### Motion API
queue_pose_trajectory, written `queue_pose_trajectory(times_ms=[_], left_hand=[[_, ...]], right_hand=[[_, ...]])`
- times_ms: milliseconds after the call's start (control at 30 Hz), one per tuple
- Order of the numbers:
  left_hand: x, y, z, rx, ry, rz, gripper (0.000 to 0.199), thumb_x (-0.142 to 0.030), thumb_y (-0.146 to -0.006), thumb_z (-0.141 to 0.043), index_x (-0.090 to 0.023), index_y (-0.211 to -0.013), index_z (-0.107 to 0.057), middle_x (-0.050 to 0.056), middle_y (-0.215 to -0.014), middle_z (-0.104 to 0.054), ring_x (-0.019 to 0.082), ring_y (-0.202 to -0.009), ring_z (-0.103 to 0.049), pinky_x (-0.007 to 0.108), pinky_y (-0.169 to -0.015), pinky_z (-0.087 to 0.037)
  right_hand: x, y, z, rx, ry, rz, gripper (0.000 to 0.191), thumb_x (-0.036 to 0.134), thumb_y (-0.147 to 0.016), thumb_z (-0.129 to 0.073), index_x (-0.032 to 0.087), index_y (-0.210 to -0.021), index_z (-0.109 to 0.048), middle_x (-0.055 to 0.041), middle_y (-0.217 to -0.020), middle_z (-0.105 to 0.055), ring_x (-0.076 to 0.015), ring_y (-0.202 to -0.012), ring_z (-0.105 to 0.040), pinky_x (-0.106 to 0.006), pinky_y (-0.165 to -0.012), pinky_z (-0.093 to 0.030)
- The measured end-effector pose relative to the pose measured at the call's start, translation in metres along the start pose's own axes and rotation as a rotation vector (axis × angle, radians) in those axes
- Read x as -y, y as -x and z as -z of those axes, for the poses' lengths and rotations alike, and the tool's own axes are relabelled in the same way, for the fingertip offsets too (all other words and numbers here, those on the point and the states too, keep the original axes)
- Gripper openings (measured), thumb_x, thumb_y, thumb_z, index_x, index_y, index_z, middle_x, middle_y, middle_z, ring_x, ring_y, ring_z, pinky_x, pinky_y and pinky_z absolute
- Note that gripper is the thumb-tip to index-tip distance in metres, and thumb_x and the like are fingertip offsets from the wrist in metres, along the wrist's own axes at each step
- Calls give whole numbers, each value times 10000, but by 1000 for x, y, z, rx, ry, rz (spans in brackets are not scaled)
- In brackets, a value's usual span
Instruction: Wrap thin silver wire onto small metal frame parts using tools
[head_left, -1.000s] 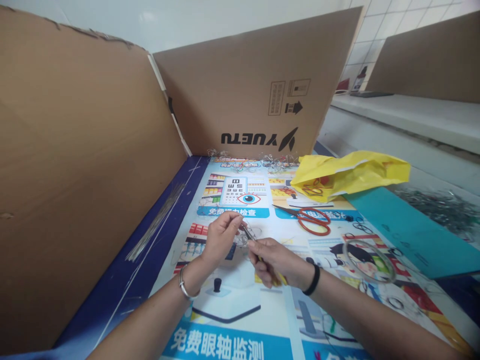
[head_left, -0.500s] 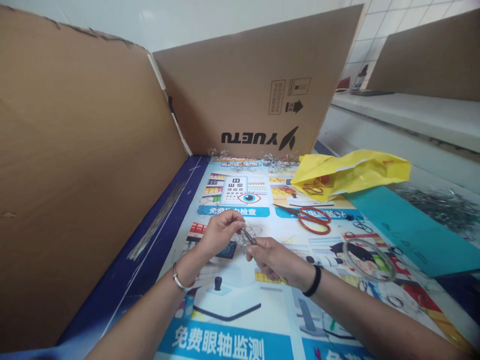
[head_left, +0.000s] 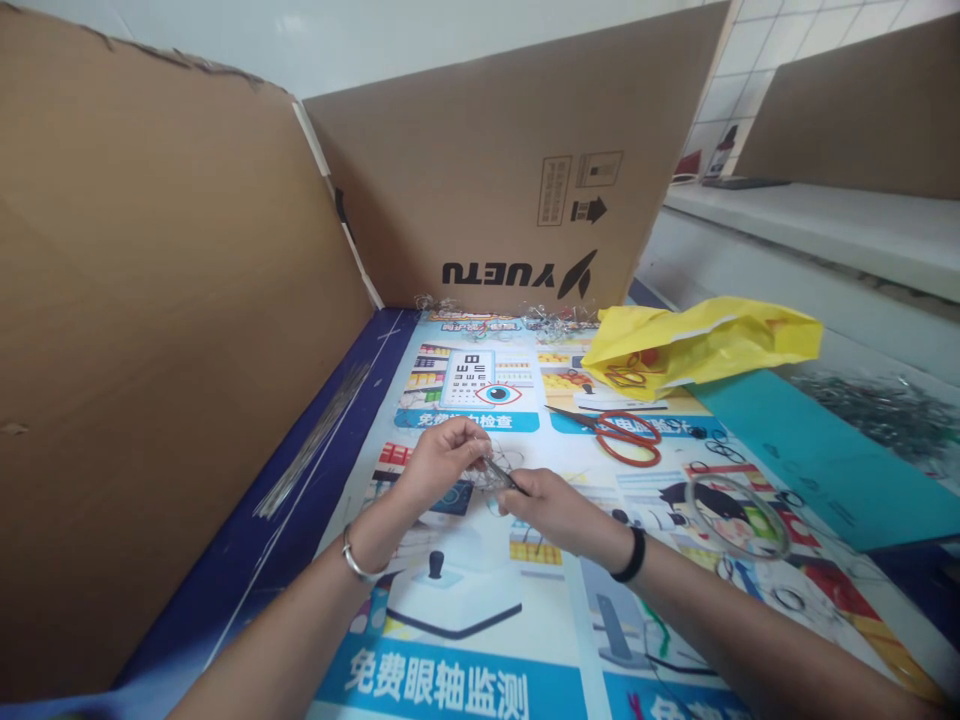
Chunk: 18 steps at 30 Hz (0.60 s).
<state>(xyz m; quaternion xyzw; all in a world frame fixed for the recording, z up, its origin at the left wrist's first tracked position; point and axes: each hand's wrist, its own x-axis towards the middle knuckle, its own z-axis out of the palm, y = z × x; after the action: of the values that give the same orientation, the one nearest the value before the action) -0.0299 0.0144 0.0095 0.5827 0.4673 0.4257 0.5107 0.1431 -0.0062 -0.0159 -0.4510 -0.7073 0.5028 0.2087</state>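
Observation:
My left hand [head_left: 444, 462] is closed in a pinch on thin silvery wire [head_left: 511, 458], which curls out in loops above the poster. Wrapped round a slim dark pair of pliers [head_left: 502, 474], my right hand [head_left: 551, 512] points their tips at my left fingertips. Whether the jaws bite on the wire is too small to tell, and my palm hides the handles. Beyond my hands lie scissors [head_left: 602, 425] with red handles. A pale ring-shaped coil [head_left: 782, 540] rests to the right of my right hand.
Tall cardboard panels [head_left: 480, 170] stand at the back and left. Straight wires [head_left: 315, 440] lie along the left side. A yellow bag [head_left: 712, 345], a teal sheet [head_left: 817, 470] and a heap of wire pieces [head_left: 885, 415] are at the right. Wire scraps [head_left: 551, 322] line the back panel.
My right hand has shifted slightly right and down with the pliers, so more of their length shows. My left hand keeps its pinch almost in place.

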Motion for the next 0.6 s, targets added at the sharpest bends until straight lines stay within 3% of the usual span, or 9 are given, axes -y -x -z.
queue_pose_trajectory(times_ms=[200,367,500,600], left_hand=[[2,6,-17,-172,141,2,128,-254,-739,-609,-141,-770,-558,22,-720,-666,107,-618,-604,203,-555,-456],[6,11,-27,-246,196,-8,143,-267,-748,-606,-146,-814,-566,33,-772,-673,121,-670,-616,230,-604,-491],[9,10,-23,-199,119,-27,146,-282,-770,-571,-156,-845,-581,31,-786,-672,133,-688,-622,241,-608,-496],[9,7,-14,-122,-122,-99,187,-293,-804,-520,-164,-871,-637,27,-765,-672,144,-716,-625,245,-637,-492]], right_hand=[[4,1,-6,-48,-221,-90,239,350,-818,-440,171,-683,-524,87,-426,-305,-60,-393,-277,-203,-426,-226],[3,3,-11,-63,-310,-99,265,374,-839,-428,177,-680,-506,91,-390,-304,-60,-359,-273,-204,-411,-222],[3,2,-14,-95,-301,-128,213,317,-845,-426,182,-696,-497,98,-394,-292,-54,-351,-259,-200,-410,-220],[4,2,-14,-107,-275,-143,170,277,-836,-438,179,-718,-513,95,-401,-316,-52,-354,-277,-197,-410,-222]])
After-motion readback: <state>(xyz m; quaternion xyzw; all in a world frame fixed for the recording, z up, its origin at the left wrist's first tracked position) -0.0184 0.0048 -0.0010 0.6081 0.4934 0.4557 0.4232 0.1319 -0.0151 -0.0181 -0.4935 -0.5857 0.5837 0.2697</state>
